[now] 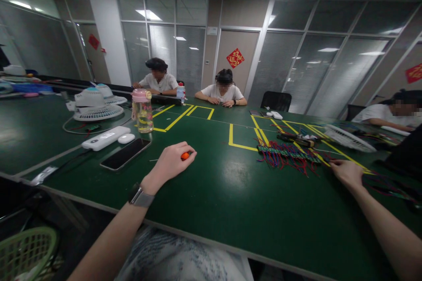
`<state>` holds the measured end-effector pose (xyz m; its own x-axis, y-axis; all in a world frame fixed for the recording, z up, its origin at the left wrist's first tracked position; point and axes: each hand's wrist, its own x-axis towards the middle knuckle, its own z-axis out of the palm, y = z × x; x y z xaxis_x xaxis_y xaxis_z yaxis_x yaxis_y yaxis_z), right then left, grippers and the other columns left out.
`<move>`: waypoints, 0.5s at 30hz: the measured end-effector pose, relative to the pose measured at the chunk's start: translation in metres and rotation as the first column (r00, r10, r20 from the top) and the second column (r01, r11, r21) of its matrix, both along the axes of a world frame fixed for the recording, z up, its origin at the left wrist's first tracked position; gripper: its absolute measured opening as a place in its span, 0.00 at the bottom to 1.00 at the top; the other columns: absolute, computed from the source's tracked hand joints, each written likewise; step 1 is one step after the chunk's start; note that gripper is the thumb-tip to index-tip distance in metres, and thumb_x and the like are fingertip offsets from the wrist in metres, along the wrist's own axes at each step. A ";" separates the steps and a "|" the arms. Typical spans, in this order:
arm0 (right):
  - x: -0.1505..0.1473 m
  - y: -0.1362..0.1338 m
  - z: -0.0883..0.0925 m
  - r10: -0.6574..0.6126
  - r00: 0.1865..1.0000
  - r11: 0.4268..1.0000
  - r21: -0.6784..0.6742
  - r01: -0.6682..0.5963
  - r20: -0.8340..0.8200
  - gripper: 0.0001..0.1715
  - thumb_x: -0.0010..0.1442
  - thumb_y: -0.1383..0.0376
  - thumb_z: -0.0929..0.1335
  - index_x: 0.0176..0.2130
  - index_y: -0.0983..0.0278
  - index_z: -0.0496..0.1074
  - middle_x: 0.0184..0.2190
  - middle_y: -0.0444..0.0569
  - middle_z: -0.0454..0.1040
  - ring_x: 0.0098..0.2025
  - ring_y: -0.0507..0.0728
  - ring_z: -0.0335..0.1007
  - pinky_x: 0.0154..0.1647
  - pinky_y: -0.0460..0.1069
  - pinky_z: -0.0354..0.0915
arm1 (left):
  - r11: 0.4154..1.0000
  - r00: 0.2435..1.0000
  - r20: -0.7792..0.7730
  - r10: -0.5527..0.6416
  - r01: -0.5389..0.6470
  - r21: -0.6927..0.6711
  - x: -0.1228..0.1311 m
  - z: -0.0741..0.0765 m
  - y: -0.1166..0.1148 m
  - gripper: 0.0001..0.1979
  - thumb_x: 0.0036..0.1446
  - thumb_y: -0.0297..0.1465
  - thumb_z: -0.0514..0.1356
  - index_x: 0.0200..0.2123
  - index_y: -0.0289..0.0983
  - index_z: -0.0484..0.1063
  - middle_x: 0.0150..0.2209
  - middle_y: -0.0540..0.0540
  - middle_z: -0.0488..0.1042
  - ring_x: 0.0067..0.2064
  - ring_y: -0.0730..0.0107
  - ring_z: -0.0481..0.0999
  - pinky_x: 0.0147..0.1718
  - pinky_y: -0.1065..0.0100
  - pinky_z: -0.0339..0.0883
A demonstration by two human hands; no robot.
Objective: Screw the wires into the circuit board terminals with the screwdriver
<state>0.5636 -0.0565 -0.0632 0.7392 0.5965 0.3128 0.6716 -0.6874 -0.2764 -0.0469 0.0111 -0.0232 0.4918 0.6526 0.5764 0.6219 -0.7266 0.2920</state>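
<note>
My left hand (174, 158) is closed around a small orange object (185, 156) above the green table; only its rounded end shows between the fingers. A watch with a grey band (142, 196) is on that wrist. To the right lies a row of small green circuit boards (286, 153) with many red and blue wires sticking out on both sides. My right hand (347, 173) is at the right end of this row, thumb and fingers pinched together. What is between those fingertips is too small to make out.
On the left are a black phone (125, 154), a white power bank (106, 138), a white case (125, 138), a pink-lidded bottle (143, 112) and white fans (99, 104). Pliers (296, 139) and a white fan part (347, 137) lie beyond the boards. Several people sit around the table.
</note>
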 end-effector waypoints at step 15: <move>-0.012 0.012 -0.008 0.084 0.996 0.996 0.008 -0.084 -0.041 0.20 0.58 0.59 0.66 0.39 0.72 0.80 0.35 0.67 0.78 0.41 0.66 0.73 0.40 0.51 0.62 | 1.000 1.000 -0.013 -0.006 0.006 0.006 0.000 0.000 -0.001 0.14 0.61 0.38 0.52 0.34 0.37 0.74 0.34 0.48 0.73 0.34 0.71 0.72 0.36 0.69 0.64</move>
